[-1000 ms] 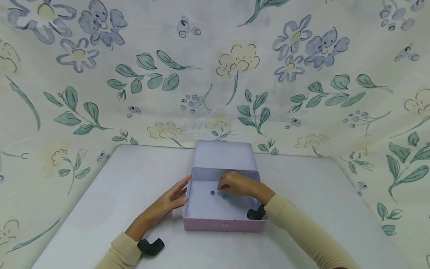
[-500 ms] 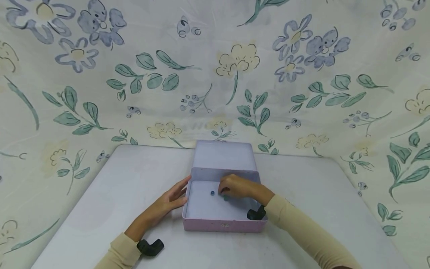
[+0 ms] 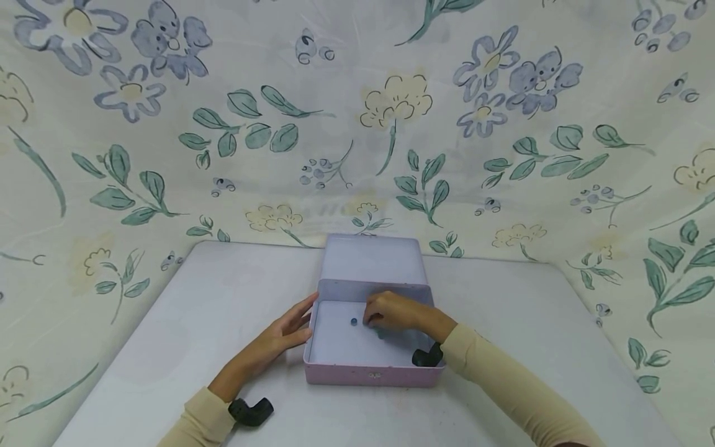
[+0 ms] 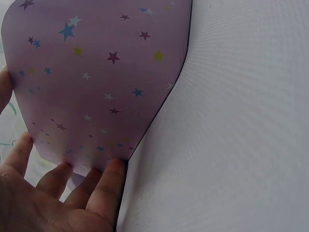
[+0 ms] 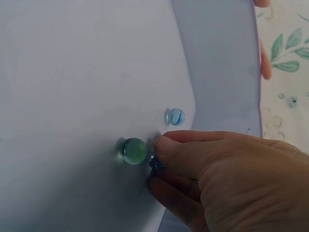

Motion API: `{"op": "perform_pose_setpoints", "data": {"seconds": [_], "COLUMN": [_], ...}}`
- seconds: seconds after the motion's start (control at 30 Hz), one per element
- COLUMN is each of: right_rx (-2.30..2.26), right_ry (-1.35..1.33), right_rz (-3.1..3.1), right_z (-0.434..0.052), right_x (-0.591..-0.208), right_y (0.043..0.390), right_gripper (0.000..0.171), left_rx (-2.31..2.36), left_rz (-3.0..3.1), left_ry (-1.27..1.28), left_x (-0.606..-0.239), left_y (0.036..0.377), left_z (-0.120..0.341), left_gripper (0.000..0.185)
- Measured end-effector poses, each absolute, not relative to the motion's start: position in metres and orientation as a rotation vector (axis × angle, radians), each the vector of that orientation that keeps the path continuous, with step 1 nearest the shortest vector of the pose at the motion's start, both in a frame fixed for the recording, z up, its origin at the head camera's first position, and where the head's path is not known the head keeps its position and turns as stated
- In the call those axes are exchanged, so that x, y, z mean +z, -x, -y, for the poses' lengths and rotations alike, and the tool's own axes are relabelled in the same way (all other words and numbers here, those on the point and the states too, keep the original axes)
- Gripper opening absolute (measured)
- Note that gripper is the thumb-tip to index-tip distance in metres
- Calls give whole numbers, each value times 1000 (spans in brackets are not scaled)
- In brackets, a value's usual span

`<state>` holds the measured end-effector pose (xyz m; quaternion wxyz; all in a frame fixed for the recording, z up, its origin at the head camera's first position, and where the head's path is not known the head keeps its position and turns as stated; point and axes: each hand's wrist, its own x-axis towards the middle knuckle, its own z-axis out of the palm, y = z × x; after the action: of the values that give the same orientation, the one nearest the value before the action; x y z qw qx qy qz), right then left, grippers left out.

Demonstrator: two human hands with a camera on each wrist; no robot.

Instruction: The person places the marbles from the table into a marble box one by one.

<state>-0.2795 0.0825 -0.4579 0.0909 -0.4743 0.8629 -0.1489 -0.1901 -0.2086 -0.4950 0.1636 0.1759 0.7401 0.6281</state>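
Box: pink tin box (image 3: pixel 368 372), lid (image 3: pixel 371 259) swung open toward the back, sits mid-table on white table (image 3: pixel 167 347). Outer wall has star print, seen in left wrist view (image 4: pixel 96 72).
Your L hand: left hand (image 3: pixel 279 338) flat against the box's left outer wall, fingers straight, fingertips (image 4: pixel 108 169) touching the wall near its bottom edge. Not curled round anything.
Your R hand: right hand (image 3: pixel 393 310) inside the box, fingers curled; fingertips (image 5: pixel 164 145) pinch a small dark blue marble (image 5: pixel 155 164), mostly hidden under the fingers.
Green marble: (image 5: pixel 133 150) on the box floor, just beside your R fingertips; can't tell if touching.
Blue-white marble: swirled one (image 5: pixel 174 116) on the floor near the box wall, apart from the hand; also seen from the head view (image 3: pixel 354 321).
Backdrop: floral cloth (image 3: pixel 391 112) behind and round the table.
Sleeves: cream, both arms; black cam mounts at wrists.
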Motion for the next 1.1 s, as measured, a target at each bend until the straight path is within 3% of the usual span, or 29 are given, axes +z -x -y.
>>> {"op": "perform_pose_setpoints", "data": {"seconds": [0.6, 1.1], "right_rx": [-494, -683], "right_ry": [1338, 1392], "right_rz": [-2558, -2579], "right_z": [-83, -111], "right_x": [-453, -412], "right_y": [279, 280], "right_gripper": [18, 21], "left_rx": [1804, 1796], "left_rz": [-2092, -2102], "left_ry": [-501, -531], "left_x": [-497, -495], "left_y": [188, 189], "left_z": [209, 209], "left_gripper": [69, 68]}}
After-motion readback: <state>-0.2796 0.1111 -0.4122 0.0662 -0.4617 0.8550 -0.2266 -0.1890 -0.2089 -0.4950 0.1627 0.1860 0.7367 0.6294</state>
